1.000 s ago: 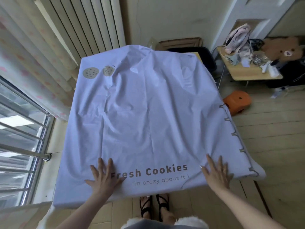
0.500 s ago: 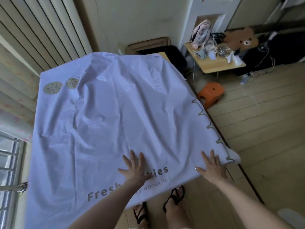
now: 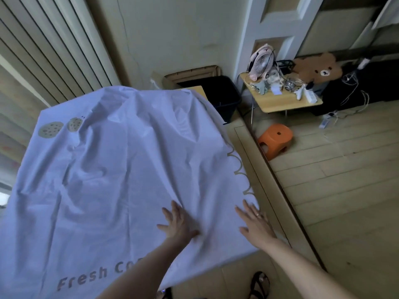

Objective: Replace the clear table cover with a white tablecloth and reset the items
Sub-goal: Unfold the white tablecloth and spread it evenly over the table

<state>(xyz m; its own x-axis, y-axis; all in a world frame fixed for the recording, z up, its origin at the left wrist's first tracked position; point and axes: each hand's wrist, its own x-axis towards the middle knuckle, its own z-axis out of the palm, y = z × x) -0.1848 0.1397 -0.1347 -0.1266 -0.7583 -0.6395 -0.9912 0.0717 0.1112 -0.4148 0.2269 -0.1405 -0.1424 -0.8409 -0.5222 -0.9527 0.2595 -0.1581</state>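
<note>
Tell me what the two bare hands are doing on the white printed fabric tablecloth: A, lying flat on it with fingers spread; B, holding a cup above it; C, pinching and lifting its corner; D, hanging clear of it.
A: the left hand and the right hand both lie flat, fingers straight and spread, on the white printed fabric tablecloth near its near right corner.

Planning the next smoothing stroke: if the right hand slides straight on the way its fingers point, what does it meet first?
Only creased tablecloth: the right hand lies flat near its right edge, pointing toward the far end. Nothing stands in that line as far as the picture shows.
</note>
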